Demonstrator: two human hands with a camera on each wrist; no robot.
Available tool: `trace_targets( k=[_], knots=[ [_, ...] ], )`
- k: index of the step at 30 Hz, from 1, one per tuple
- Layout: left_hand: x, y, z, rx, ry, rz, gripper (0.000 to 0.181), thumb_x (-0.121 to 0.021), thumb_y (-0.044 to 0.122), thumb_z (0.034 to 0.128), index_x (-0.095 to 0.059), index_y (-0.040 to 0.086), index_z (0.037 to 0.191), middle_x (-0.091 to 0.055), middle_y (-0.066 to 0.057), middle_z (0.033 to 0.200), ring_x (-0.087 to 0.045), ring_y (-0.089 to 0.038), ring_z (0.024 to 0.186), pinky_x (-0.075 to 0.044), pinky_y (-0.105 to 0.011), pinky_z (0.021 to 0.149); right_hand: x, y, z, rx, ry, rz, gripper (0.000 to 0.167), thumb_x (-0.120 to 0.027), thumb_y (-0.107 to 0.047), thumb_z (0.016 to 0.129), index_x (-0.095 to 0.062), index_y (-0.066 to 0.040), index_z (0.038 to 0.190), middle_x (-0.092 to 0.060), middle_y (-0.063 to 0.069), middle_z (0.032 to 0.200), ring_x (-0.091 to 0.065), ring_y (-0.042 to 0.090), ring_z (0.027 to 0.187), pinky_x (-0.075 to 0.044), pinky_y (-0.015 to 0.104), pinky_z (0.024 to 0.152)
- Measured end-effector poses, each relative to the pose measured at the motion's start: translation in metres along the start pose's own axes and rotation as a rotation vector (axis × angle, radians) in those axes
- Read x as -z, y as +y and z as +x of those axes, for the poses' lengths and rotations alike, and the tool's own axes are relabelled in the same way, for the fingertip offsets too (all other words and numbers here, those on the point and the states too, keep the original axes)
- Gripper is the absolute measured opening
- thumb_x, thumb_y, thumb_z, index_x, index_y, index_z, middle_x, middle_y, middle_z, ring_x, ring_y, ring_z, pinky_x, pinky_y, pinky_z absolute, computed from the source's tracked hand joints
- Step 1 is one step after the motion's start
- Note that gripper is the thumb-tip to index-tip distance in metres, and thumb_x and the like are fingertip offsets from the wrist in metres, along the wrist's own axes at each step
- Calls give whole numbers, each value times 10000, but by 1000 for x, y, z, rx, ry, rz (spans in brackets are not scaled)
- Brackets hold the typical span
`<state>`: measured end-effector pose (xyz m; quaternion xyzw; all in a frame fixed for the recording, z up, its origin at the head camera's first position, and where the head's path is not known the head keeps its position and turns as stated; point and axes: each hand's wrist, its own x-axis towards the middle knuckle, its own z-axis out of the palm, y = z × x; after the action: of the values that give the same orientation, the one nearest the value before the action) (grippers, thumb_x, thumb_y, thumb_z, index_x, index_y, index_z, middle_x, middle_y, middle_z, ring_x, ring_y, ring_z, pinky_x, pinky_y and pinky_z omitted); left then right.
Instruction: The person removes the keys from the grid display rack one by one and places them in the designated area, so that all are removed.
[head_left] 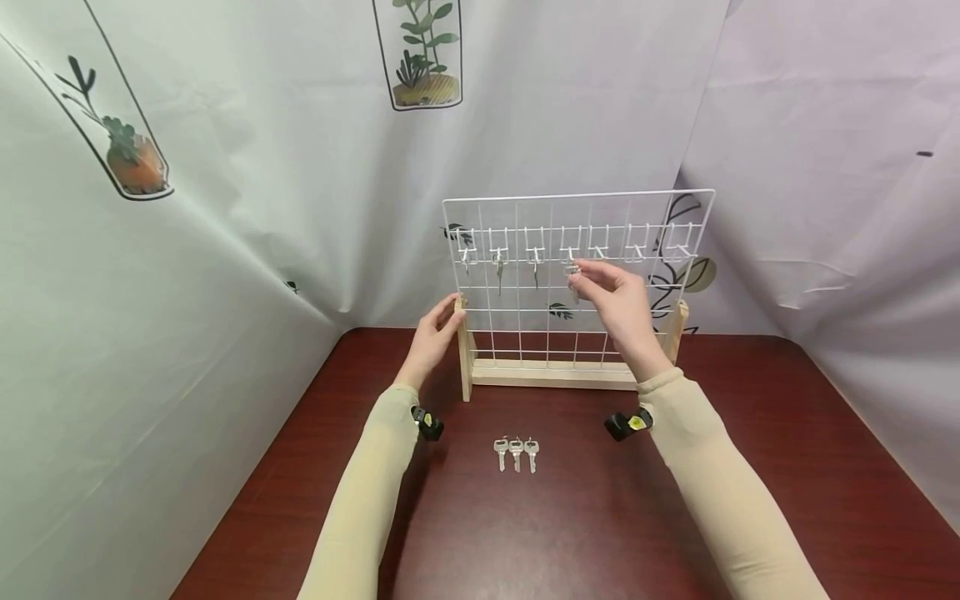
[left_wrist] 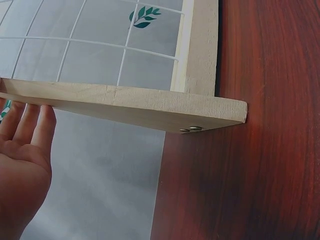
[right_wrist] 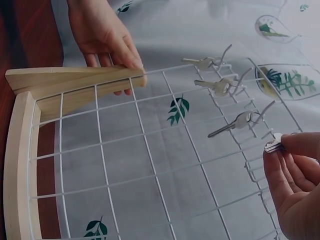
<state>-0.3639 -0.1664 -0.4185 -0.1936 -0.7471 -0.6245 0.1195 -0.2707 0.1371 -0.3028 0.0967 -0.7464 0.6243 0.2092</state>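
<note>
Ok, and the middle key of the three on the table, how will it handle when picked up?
The middle key is probably stiff, given its metallic look, and likely light, being small and thin. Lying flat on the table, it seems unlikely to roll but may be fiddly to lift.

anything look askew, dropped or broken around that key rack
Nothing stands out. Three keys lie in a neat row on the table, three more keys hang on the wire rack, and the right hand holds another key up near it. The left hand holds the wooden side post. The backdrop merely has creases.
</note>
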Motion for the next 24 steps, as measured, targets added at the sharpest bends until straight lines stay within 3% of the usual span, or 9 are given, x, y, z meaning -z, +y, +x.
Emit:
trace_targets(
  k=[4, 9, 15, 20, 24],
  knots=[
    [0, 0, -1, -7, 4, 1, 528, -650, 361, 998, -550, 91, 1441, -558, -194, 1429, -532, -309, 1325, -442, -416, 1087, 3, 1, -7, -16, -26, -2, 379, -739, -226, 944, -698, -7, 1250, -748, 69, 1039, -683, 69, 806, -544, 231, 838],
    [0, 3, 1, 47, -5, -4, 493, -620, 236, 1026, -509, 49, 1468, -526, -192, 1460, -505, -316, 1349, -415, -430, 1109, 7, 7, -16, -44, -55, -13, 385, -739, -228, 943, -694, -11, 1257, -743, 6, 995, -684, 89, 824, -535, 226, 828],
    [2, 6, 1, 89, -24, -17, 496, -589, 141, 1035, -456, -13, 1487, -477, -226, 1483, -460, -353, 1377, -379, -445, 1133, 11, 19, -23, -72, -75, -34, 370, -731, -207, 947, -692, -21, 1264, -716, 143, 1100, -683, 114, 885, -537, 210, 786],
    [1, 5, -1, 61, -12, -2, 507, -607, 219, 1033, -479, 33, 1487, -508, -199, 1472, -485, -320, 1365, -403, -426, 1118, 14, 27, -30, -107, -97, -57, 392, -728, -253, 948, -687, -46, 1279, -707, 123, 1126, -660, 88, 945, -523, 233, 823],
    [0, 3, -2, 14, 2, -7, 550, -648, 349, 1001, -523, 79, 1464, -540, -194, 1447, -515, -308, 1341, -430, -415, 1098, 14, 36, -37, -136, -115, -55, 413, -734, -261, 944, -678, -47, 1293, -702, 109, 1127, -663, 133, 969, -513, 234, 770]
  ],
)
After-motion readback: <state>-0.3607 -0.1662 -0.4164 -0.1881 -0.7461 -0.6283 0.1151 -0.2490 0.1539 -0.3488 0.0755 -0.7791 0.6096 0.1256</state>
